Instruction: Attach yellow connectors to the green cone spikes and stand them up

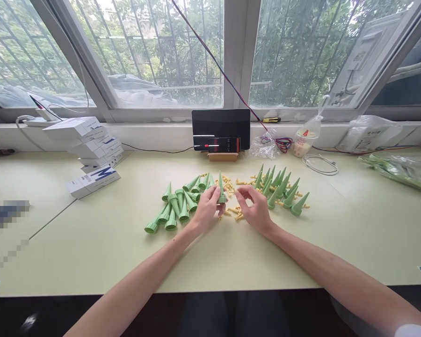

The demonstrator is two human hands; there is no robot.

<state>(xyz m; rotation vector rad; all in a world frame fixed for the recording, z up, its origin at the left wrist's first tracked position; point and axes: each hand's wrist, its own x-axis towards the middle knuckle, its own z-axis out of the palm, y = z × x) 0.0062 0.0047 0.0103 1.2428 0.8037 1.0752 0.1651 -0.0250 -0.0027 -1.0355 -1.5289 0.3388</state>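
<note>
My left hand point(207, 206) grips a green plastic cone spike point(221, 189), its point upward and its wide ribbed end low by the fingers. Close by on the right, my right hand point(255, 208) is closed in a pinch toward that spike; what its fingertips hold, if anything, is too small to make out. Loose green cone spikes point(174, 205) lie in a heap left of my left hand. Small yellow plastic valve pieces point(239, 213) are scattered between and behind the hands. Beyond my right hand, several green spikes point(288, 199) stand in rows, some with yellow pieces sticking out sideways.
White boxes point(93, 181) are stacked at the left. At the back, a phone point(224, 145) leans before a black tablet point(221, 124). A bagged cup point(304, 140), a coiled white cable point(320, 164) and a plastic bag with green contents point(398, 173) lie to the right.
</note>
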